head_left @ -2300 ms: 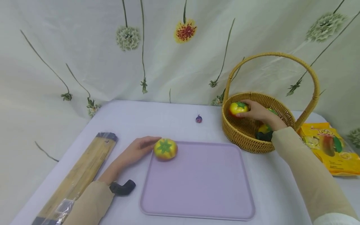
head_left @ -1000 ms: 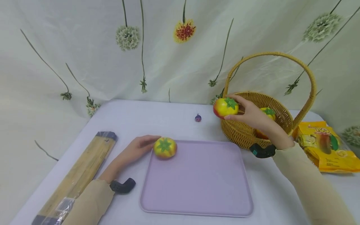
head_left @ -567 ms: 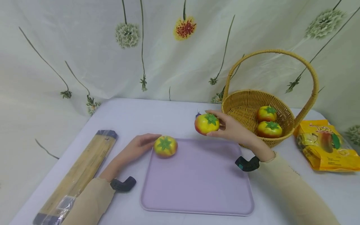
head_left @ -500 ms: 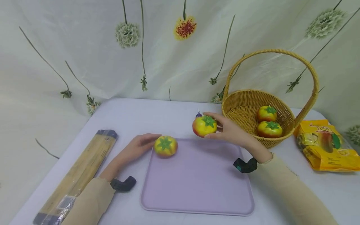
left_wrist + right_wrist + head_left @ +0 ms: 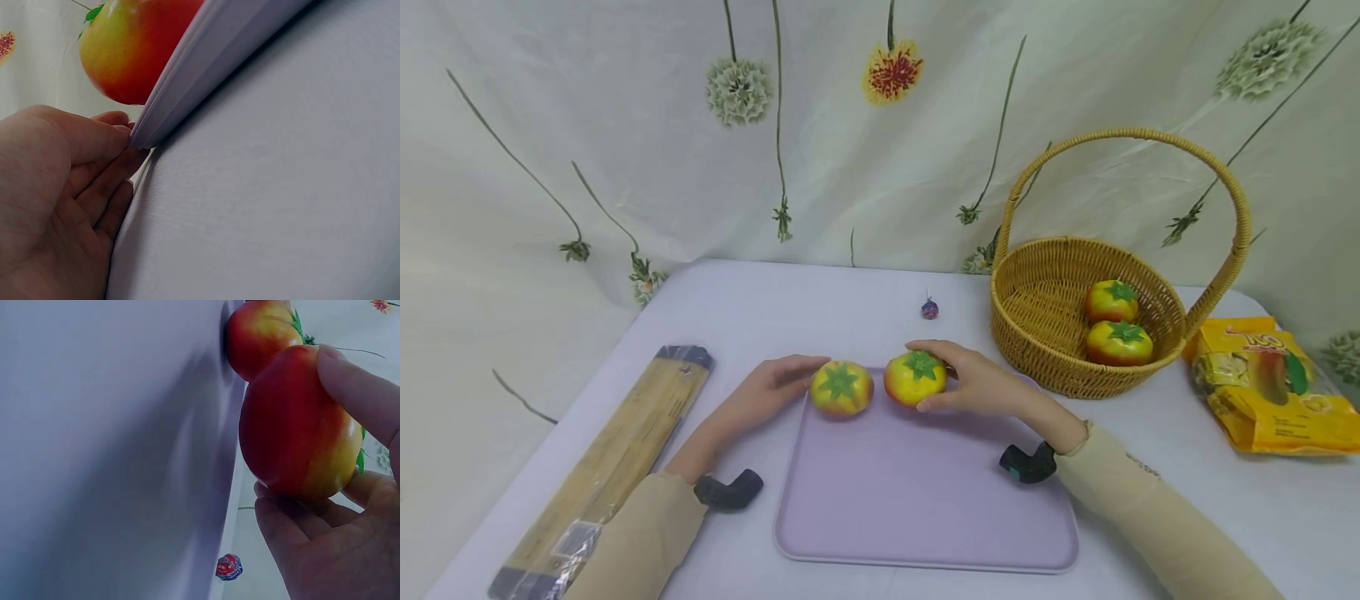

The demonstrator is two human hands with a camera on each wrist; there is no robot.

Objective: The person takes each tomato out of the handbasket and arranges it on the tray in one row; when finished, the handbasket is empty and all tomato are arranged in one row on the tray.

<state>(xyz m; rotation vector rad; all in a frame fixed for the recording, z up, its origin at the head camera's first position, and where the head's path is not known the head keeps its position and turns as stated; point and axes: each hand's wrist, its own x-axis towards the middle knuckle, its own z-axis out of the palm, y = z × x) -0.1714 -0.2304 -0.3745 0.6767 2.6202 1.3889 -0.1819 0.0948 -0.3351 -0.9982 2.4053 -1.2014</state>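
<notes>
My right hand (image 5: 973, 383) grips a yellow-and-red artificial tomato (image 5: 914, 379) with a green star-shaped top, thumb on one side and fingers on the other. It is held just above the far edge of the lilac tray (image 5: 925, 500); in the right wrist view the held tomato (image 5: 300, 425) stands apart from the tray surface. A second tomato (image 5: 842, 390) rests in the tray's far left corner, just left of the held one. Beside it my left hand (image 5: 775, 390) pinches the tray's rim at that corner; the left wrist view shows the thumb (image 5: 106, 139) against the rim.
A wicker basket (image 5: 1045, 367) with a tall handle stands at the back right, holding two more tomatoes (image 5: 1118, 342). A yellow snack bag (image 5: 1270, 383) lies right of it. A lollipop (image 5: 929, 309) lies behind the tray, and a long plastic-wrapped package (image 5: 610, 467) at the left.
My right hand has lifted the tomato out of the basket and carried it left and down to above the tray, close to the other tomato. The left hand has stayed at the corner.
</notes>
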